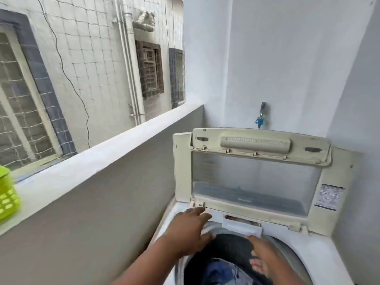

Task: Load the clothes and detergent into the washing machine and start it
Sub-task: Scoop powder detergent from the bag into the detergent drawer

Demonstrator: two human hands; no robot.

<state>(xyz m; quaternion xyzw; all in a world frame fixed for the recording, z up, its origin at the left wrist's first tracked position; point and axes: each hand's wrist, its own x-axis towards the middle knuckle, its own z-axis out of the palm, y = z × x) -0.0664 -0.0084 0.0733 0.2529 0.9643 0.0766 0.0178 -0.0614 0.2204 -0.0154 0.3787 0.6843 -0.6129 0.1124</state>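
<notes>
With the lid (255,177) up and clothes (224,272) low in the drum, both hands work the detergent drawer (242,226) at the far rim. Left hand (191,229) lies spread; right hand (263,258) blurs, grip unclear. Draw it out squarely.

This is a home balcony that serves as a laundry corner. A top-loading washing machine (257,202) stands in the corner against plain white walls (277,58), and a water tap (261,116) is fixed on the wall behind it. A low parapet (92,161) closes the open side, with a green plastic basket (7,194) on it. Beyond it stands a neighbouring building (92,58) with tiled walls, barred windows and a drainpipe.
</notes>
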